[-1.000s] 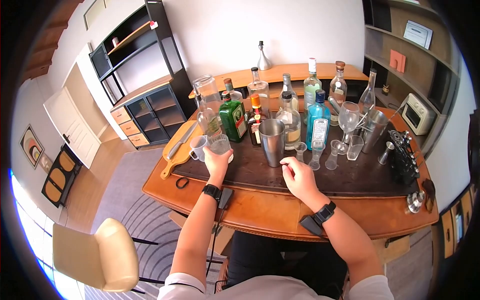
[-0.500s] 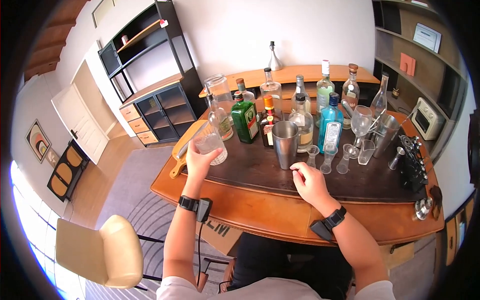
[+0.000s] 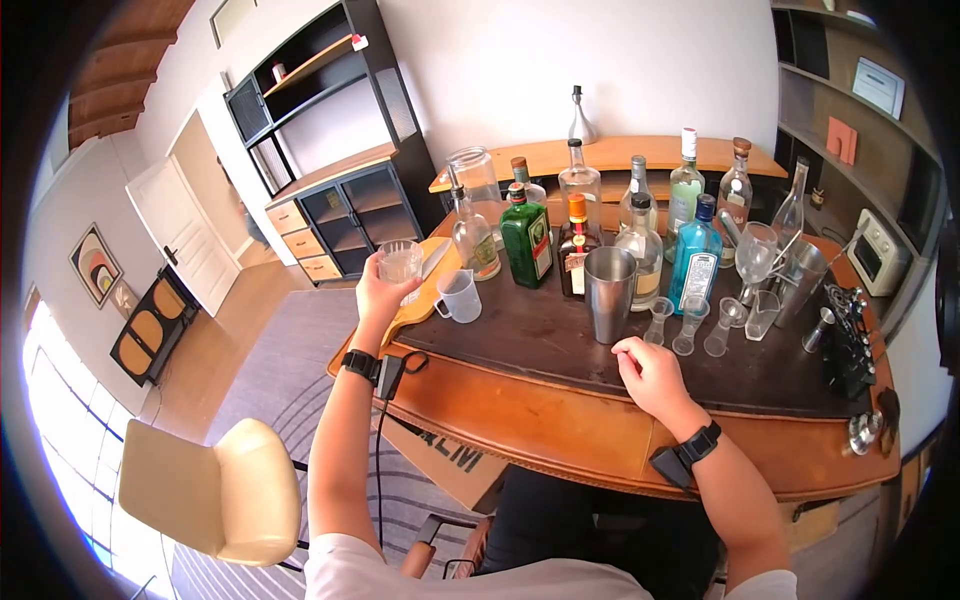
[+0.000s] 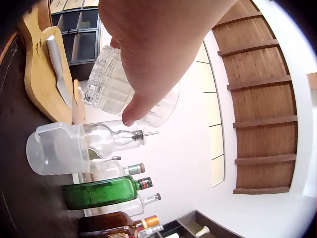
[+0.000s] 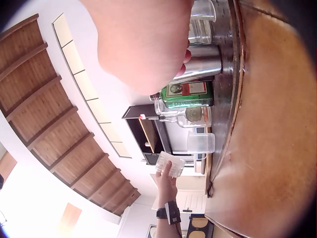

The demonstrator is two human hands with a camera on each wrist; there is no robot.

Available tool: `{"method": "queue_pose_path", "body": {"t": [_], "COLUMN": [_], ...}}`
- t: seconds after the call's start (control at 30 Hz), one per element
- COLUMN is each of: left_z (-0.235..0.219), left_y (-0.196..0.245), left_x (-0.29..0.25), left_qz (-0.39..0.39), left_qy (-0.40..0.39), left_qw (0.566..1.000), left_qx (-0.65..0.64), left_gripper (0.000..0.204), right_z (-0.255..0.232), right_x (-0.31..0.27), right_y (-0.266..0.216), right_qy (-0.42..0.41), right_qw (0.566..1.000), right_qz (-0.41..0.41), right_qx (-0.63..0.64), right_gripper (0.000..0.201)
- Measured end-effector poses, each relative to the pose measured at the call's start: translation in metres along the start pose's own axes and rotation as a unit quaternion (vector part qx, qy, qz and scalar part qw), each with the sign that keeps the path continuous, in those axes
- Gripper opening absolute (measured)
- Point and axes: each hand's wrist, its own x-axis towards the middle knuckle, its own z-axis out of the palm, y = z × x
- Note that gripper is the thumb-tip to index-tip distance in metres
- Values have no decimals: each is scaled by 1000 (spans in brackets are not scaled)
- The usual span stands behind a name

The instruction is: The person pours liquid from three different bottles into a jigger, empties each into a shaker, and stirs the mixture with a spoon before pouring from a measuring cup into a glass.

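Observation:
My left hand (image 3: 378,296) grips a clear glass tumbler (image 3: 400,262) with ribbed sides, lifted over the left end of the table. In the left wrist view the thumb lies along the side of the tumbler (image 4: 111,82). A clear plastic measuring jug (image 3: 459,297) stands just right of that hand. My right hand (image 3: 655,378) rests near the table's front with fingers loosely curled and nothing in them. Right behind it stands a steel shaker tin (image 3: 609,300), upright.
Several bottles line the back, among them a green one (image 3: 526,240) and a blue one (image 3: 696,262). A wooden board (image 3: 408,312) with a knife (image 4: 58,69) lies at the left. Small glasses (image 3: 690,328) and a wine glass (image 3: 755,255) stand right of the shaker tin.
My left hand has raised the tumbler and carried it left, away from the jug and over the board. The right hand stays by the shaker tin. The head view has turned left.

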Motion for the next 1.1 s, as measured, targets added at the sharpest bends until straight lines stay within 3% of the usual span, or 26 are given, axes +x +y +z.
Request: {"method": "queue_pose_path", "body": {"t": [0.23,0.57,1.1], "left_z": [16,23,15], "left_y": [-11,-4,-2], "left_x": [-2,-8,-1], "left_qz": [-14,42,91], "left_qy": [-28,-62,-53], "left_qw": [997,986,971], "left_qx": [71,146,216], "left_gripper": [84,91,91], "right_z": [0,0,0], "right_x": [0,1,1], "right_y": [1,5,5], "right_qy": [-4,-4,-10], "right_qw": [1000,999,1000], "right_qz": [-12,-29,-21], "right_qx": [-11,-19,-17], "right_gripper": [10,10,12]}}
